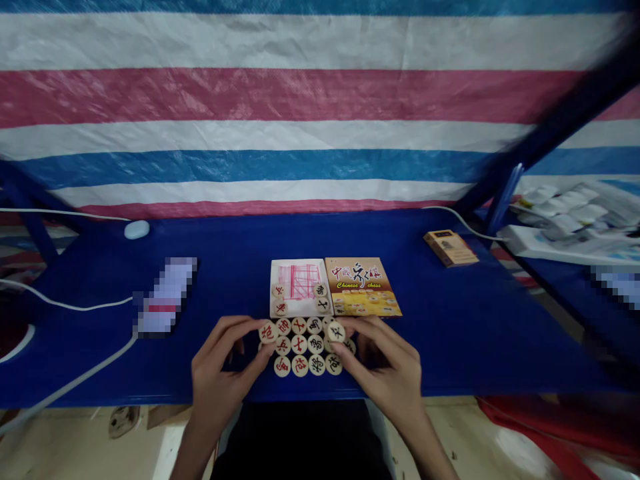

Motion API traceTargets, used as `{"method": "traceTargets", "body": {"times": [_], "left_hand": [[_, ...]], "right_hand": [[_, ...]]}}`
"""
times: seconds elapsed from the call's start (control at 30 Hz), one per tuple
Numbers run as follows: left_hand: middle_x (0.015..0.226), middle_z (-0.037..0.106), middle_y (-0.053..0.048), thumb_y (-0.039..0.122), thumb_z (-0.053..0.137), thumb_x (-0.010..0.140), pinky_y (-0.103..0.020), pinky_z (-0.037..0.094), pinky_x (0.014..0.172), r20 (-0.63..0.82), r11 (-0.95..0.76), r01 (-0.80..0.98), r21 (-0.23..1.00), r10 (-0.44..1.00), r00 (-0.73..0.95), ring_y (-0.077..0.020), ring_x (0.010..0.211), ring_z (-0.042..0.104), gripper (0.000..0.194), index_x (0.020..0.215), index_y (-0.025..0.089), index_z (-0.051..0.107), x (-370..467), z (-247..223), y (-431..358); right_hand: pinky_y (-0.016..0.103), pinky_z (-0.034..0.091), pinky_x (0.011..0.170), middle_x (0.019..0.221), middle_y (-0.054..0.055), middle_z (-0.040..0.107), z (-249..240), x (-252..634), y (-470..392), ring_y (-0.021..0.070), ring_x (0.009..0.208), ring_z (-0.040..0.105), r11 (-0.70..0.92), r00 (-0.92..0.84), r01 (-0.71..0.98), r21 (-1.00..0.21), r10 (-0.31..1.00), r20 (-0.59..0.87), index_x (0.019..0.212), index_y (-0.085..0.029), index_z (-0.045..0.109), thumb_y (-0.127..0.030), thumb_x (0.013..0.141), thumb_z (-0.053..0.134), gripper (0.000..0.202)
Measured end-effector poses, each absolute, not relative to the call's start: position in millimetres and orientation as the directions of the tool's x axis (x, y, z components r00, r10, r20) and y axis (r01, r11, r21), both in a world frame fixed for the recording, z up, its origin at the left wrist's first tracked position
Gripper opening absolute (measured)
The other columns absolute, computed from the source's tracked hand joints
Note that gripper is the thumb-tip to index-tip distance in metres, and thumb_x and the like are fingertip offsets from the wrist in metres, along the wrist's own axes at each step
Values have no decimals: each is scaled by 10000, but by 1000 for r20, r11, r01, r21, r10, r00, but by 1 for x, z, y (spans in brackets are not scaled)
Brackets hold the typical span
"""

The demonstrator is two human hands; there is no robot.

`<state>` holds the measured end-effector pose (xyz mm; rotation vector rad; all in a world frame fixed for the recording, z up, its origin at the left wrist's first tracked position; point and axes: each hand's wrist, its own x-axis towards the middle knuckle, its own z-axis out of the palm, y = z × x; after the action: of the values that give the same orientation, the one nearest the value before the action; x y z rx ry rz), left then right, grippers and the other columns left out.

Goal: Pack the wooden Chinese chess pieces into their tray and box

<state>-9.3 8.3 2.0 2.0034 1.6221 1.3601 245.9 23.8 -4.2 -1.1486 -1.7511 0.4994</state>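
Between thumb and forefinger, my left hand [225, 363] pinches a round Chinese chess piece with a red character [269, 332]. My right hand [383, 357] grips another piece, this one marked in black [336, 331]. Both are held at the sides of a block of pieces laid in rows, red-marked ones [299, 345] on the left and black-marked ones [316, 344] on the right. My fingers hide some of the outer pieces. Just behind the rows is a white open box [300, 308] with a few pieces in its corners. Its printed "Chinese chess" lid [363, 287] lies against its right side.
On the blue table [230, 253] lie a blurred-out phone [167, 293] with a cable at left, a white rounded device [137, 230] and a small cardboard pack [451, 249] at back right. A power strip [550, 245] sits far right. Striped sheeting [280, 100] hangs behind.
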Motion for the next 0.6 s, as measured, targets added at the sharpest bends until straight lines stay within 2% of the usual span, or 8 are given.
{"method": "traceTargets", "body": {"times": [0.2, 0.4, 0.6], "left_hand": [[994, 665, -36, 157, 708, 876, -240, 536, 642, 498, -422, 693, 584, 861, 104, -123, 761, 641, 261, 1127, 220, 672, -24, -7, -11], [912, 655, -38, 123, 684, 870, -235, 563, 677, 503, -470, 693, 546, 846, 177, -129, 768, 667, 197, 1054, 183, 646, -25, -12, -6], [945, 673, -48, 125, 683, 871, -273, 554, 731, 521, -476, 729, 491, 832, 192, -149, 817, 671, 218, 1079, 183, 650, -25, -16, -5]], "right_hand": [[278, 492, 550, 928, 35, 652, -11, 278, 7, 116, 624, 552, 436, -212, 581, -687, 896, 390, 1159, -233, 676, -233, 897, 680, 263], [273, 480, 526, 901, 26, 603, -16, 279, 6, 98, 561, 498, 433, -228, 631, -644, 897, 379, 1129, -211, 631, -226, 891, 662, 240], [260, 479, 517, 879, 14, 581, -20, 278, 5, 90, 545, 488, 438, -251, 646, -625, 895, 369, 1184, -210, 589, -233, 905, 644, 286]]}}
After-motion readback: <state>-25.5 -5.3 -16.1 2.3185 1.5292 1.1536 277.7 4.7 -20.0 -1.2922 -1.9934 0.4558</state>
